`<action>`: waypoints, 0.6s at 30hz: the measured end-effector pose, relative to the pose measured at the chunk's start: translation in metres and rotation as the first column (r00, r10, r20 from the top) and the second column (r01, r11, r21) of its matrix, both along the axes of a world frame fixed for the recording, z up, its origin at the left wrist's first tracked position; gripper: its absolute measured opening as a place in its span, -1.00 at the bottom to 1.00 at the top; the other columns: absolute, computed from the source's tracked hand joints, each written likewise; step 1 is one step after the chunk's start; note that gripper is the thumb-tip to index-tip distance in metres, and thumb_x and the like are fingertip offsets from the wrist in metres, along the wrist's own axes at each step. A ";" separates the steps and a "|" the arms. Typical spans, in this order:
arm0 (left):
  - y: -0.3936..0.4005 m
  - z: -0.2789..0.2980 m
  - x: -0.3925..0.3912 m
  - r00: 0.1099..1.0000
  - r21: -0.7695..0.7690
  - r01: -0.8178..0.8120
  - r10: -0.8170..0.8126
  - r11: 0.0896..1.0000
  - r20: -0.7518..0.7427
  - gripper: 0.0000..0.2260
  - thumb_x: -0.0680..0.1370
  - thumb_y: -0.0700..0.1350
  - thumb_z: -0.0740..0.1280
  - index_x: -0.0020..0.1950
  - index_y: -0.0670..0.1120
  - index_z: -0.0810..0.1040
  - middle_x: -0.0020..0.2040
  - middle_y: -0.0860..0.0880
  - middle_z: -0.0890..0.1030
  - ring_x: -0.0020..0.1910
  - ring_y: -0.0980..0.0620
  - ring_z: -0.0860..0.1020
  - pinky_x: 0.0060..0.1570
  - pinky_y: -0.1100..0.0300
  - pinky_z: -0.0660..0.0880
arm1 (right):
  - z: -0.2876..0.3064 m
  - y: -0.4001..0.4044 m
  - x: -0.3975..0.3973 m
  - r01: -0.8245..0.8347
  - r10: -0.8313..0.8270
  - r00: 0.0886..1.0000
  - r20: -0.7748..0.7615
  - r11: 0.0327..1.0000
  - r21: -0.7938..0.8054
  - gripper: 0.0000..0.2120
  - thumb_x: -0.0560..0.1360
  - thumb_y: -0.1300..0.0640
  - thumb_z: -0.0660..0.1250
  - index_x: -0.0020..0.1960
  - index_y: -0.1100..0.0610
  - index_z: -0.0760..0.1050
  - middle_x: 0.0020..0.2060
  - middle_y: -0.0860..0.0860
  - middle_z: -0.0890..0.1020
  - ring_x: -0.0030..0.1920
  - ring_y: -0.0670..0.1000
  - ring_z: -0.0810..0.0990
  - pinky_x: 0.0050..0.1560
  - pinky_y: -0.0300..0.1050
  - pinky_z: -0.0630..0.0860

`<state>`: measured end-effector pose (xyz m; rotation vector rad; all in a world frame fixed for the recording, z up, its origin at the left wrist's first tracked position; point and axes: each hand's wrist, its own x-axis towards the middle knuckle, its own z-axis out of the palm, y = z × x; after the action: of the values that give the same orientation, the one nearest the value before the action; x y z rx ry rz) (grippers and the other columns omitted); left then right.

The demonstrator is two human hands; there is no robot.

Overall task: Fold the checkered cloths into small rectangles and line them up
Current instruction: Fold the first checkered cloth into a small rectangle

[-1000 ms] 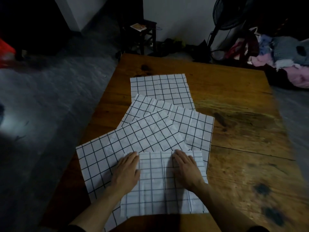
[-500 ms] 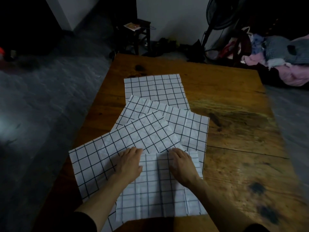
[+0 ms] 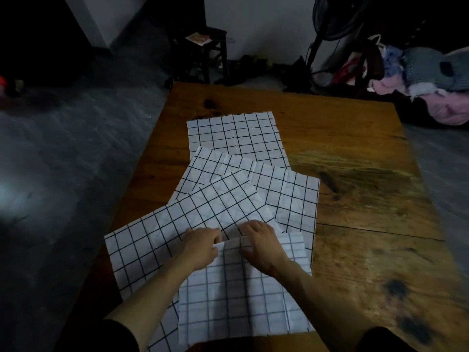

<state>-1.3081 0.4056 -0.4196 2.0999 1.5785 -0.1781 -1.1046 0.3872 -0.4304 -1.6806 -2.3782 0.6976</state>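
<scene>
Several white cloths with black grid lines lie overlapping on the wooden table (image 3: 368,189). The nearest cloth (image 3: 238,298) lies on top at the front edge. My left hand (image 3: 200,247) and my right hand (image 3: 261,245) sit close together at its far edge, fingers curled on the hem, which is slightly lifted there. Under it lies a tilted cloth (image 3: 182,222) reaching left. Behind are a second tilted cloth (image 3: 284,191) and the farthest cloth (image 3: 236,133), lying flat and square.
The table's right half is bare wood with dark knots. Grey floor runs along the left. Beyond the far edge stand a dark stool (image 3: 203,52), a fan (image 3: 330,24) and a heap of clothes (image 3: 418,80).
Both hands slid inward along the near cloth's far edge, from flat and apart to close together with fingers curled on the hem. The camera view also shifted slightly.
</scene>
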 end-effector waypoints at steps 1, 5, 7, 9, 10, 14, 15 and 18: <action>-0.001 0.007 0.001 0.999 0.018 0.002 -0.003 1.000 0.038 -0.91 0.51 -0.05 0.36 -0.14 0.07 0.46 -0.19 0.10 0.56 -0.14 0.03 0.54 0.00 0.07 0.47 | 0.004 0.003 -0.002 -0.045 0.045 0.999 0.006 0.999 -0.022 -0.45 0.41 -0.04 0.39 0.36 0.07 0.40 0.28 0.04 0.51 0.30 0.09 0.42 0.37 0.05 0.29; -0.001 0.035 0.003 0.985 0.066 -0.004 -0.008 0.998 0.172 -0.88 0.51 -0.06 0.39 -0.19 0.07 0.49 -0.25 0.10 0.56 -0.25 0.10 0.55 -0.19 0.08 0.58 | 0.027 0.011 -0.015 -0.187 0.187 0.982 -0.014 0.982 -0.001 -0.62 0.44 0.02 0.42 0.23 0.05 0.52 0.09 0.04 0.63 0.10 0.08 0.55 0.17 0.01 0.43; -0.001 0.049 0.001 0.979 0.096 -0.003 -0.017 0.995 0.205 -0.88 0.50 -0.03 0.41 -0.20 0.06 0.51 -0.28 0.11 0.56 -0.26 0.13 0.55 -0.22 0.09 0.57 | 0.041 0.011 -0.021 -0.196 0.198 0.976 -0.096 0.980 0.029 -0.80 0.46 0.11 0.38 0.08 0.08 0.60 -0.08 0.07 0.67 -0.07 0.10 0.58 -0.01 0.00 0.50; -0.001 0.062 -0.005 0.967 0.104 -0.013 -0.014 0.994 0.254 -0.87 0.48 0.07 0.44 -0.15 0.05 0.57 -0.27 0.12 0.60 -0.27 0.18 0.56 -0.24 0.12 0.59 | 0.052 0.010 -0.024 -0.185 0.187 0.972 -0.143 0.982 0.026 -0.91 0.48 0.12 0.34 -0.06 0.09 0.61 -0.21 0.06 0.65 -0.18 0.08 0.57 -0.12 0.06 0.53; -0.001 0.069 -0.010 0.957 0.083 -0.033 0.007 0.996 0.291 -0.85 0.46 0.12 0.45 -0.14 0.07 0.58 -0.27 0.14 0.62 -0.27 0.20 0.58 -0.24 0.15 0.60 | 0.056 0.010 -0.023 -0.168 0.170 0.973 -0.155 0.985 0.026 -0.93 0.49 0.11 0.34 -0.10 0.08 0.59 -0.24 0.04 0.63 -0.20 0.06 0.55 -0.13 0.06 0.52; -0.005 0.096 -0.034 0.865 -0.024 -0.109 0.107 0.994 0.490 -0.86 0.38 0.00 0.53 -0.13 0.07 0.61 -0.22 0.11 0.64 -0.22 0.16 0.60 -0.18 0.03 0.60 | 0.081 0.006 -0.010 -0.069 0.075 0.972 -0.224 0.997 0.036 -0.93 0.52 0.05 0.35 -0.09 0.03 0.58 -0.21 -0.06 0.62 -0.17 -0.06 0.54 -0.13 -0.06 0.51; -0.007 0.102 -0.039 0.825 -0.052 -0.123 0.131 0.991 0.550 -0.84 0.38 -0.03 0.54 -0.12 0.04 0.62 -0.21 0.06 0.64 -0.23 0.10 0.61 -0.21 0.01 0.60 | 0.088 0.004 -0.005 -0.040 0.048 0.968 -0.245 0.998 0.037 -0.92 0.52 0.04 0.35 -0.09 0.03 0.58 -0.20 -0.07 0.63 -0.17 -0.09 0.56 -0.14 -0.09 0.52; -0.010 0.113 -0.049 0.687 -0.224 -0.169 0.277 0.960 0.672 -0.72 0.37 -0.11 0.58 0.01 0.01 0.61 -0.10 0.01 0.68 -0.12 0.10 0.66 -0.16 0.12 0.64 | 0.107 -0.004 0.006 0.080 -0.083 0.923 -0.375 0.997 -0.023 -0.96 0.52 0.12 0.39 -0.10 0.06 0.59 -0.20 -0.10 0.64 -0.16 -0.15 0.60 -0.14 -0.21 0.55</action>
<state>-1.3573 0.3953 -0.3071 1.5456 1.2651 0.5276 -1.0987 0.3837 -0.3235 -1.4782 -2.0302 0.9202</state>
